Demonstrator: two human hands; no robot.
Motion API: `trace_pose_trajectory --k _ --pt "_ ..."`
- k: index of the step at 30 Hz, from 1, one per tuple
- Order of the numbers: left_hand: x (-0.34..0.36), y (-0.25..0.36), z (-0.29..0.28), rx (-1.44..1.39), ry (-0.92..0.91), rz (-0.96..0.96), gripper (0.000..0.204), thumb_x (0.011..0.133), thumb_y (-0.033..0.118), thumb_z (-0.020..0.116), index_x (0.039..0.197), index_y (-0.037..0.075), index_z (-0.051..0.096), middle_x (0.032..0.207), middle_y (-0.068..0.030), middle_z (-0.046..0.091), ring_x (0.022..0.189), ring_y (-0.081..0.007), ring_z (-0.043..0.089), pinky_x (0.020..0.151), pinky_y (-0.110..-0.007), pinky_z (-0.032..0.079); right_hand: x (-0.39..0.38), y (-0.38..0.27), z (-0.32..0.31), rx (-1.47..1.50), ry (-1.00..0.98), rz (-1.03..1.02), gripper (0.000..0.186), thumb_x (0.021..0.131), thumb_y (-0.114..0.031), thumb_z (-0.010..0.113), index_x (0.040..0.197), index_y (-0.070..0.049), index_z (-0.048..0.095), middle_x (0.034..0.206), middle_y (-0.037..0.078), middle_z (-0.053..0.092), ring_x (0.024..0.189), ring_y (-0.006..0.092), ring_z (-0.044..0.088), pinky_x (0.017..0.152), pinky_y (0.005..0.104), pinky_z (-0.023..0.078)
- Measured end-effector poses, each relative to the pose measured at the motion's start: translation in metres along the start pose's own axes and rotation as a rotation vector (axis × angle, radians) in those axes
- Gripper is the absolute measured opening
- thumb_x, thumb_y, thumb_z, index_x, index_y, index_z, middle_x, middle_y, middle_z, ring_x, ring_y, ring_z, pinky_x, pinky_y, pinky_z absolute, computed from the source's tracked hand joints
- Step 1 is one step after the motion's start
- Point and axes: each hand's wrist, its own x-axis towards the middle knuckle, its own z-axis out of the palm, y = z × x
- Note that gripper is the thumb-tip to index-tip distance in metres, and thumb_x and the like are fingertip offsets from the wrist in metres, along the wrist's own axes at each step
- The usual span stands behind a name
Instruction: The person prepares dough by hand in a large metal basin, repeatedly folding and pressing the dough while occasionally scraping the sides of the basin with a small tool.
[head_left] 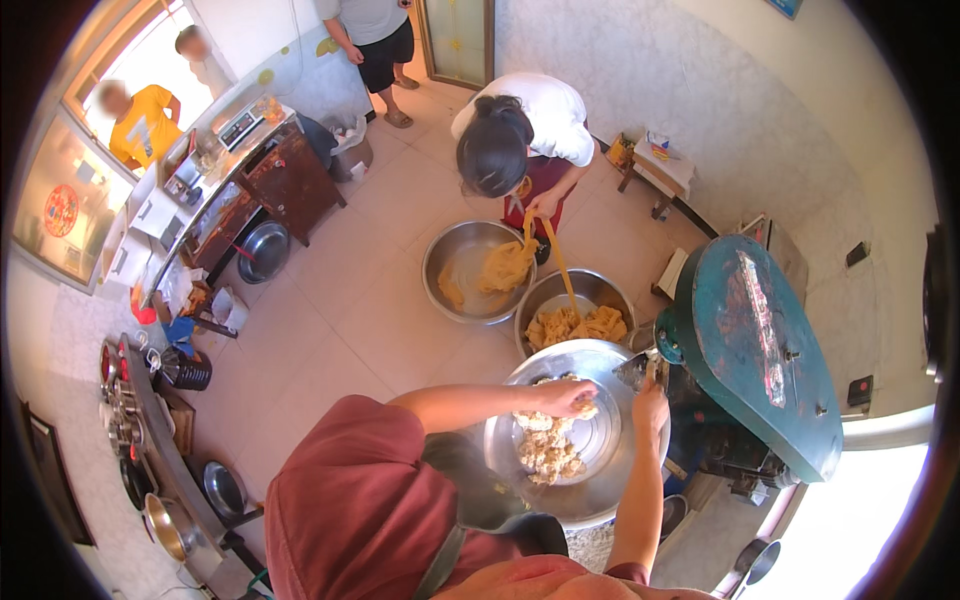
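Observation:
In front of me is a wide steel basin (pixel 612 440) with crumbly, pale dough clumps (pixel 548 455) along its left side. My left hand (pixel 572 398) reaches in over the basin, its fingers closed on a piece of the dough. At the basin's right rim, my right hand (pixel 650 405) is raised beside the metal mouth (pixel 634 372) of a green machine (pixel 765 350). Its fingers are closed around a small, light-brown part or handle there, which I cannot make out clearly.
Across from me, a co-worker (pixel 525 130) bends over two steel basins, lifting yellow dough strips (pixel 563 262) between them. A cluttered desk (pixel 215 165) stands far left. A shelf with pots (pixel 170 525) lines the left wall. Another person (pixel 375 30) stands near the doorway.

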Motion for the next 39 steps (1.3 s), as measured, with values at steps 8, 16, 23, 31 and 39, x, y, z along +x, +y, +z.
trace_pose_trajectory --k 8,16,23,31,39 --pt "0.111 0.054 0.015 0.565 0.454 0.479 0.04 0.084 0.015 0.067 0.121 0.005 0.056 0.128 -0.0173 0.053 0.114 -0.0362 0.055 0.094 -0.044 0.047 -0.069 0.024 -0.035 0.252 0.108 -0.094 0.037 0.1 -0.029 0.05 0.09 0.003 0.064 0.082 0.027 0.065 0.075 0.0457 0.065 0.065 0.051 0.051" --pt "0.006 -0.026 0.054 0.717 0.033 0.33 0.03 0.088 0.012 0.06 0.117 0.005 0.059 0.115 -0.0151 0.058 0.114 -0.0324 0.055 0.095 -0.046 0.046 -0.164 0.059 0.003 0.39 0.082 -0.12 0.031 0.102 -0.026 0.05 0.094 0.002 0.061 0.083 0.026 0.063 0.076 0.0461 0.06 0.066 0.0519 0.045" --pt "-0.055 -0.105 0.102 0.975 0.246 0.331 0.052 0.083 0.03 0.065 0.123 0.0 0.055 0.117 -0.016 0.057 0.118 -0.0335 0.05 0.1 -0.046 0.039 -0.227 0.06 0.026 0.472 -0.092 -0.014 0.03 0.101 -0.026 0.051 0.097 0.003 0.059 0.084 0.024 0.062 0.07 0.0411 0.06 0.061 0.049 0.045" --pt "-0.061 -0.101 0.109 0.989 0.0 0.103 0.039 0.08 0.033 0.065 0.106 0.005 0.058 0.097 -0.0079 0.066 0.103 -0.0218 0.06 0.088 -0.041 0.045 -0.214 -0.014 -0.006 0.468 -0.309 -0.261 0.046 0.1 -0.009 0.045 0.144 -0.021 0.05 0.077 0.016 0.054 0.066 0.0335 0.055 0.063 0.0434 0.046" --pt "-0.077 -0.064 0.086 1.003 0.061 0.216 0.018 0.078 0.019 0.064 0.091 0.006 0.068 0.09 -0.0072 0.067 0.094 -0.0247 0.064 0.078 -0.04 0.055 -0.226 0.017 0.001 0.468 -0.306 -0.277 0.047 0.1 -0.009 0.045 0.144 -0.025 0.051 0.076 0.017 0.054 0.066 0.0344 0.056 0.066 0.0454 0.047"
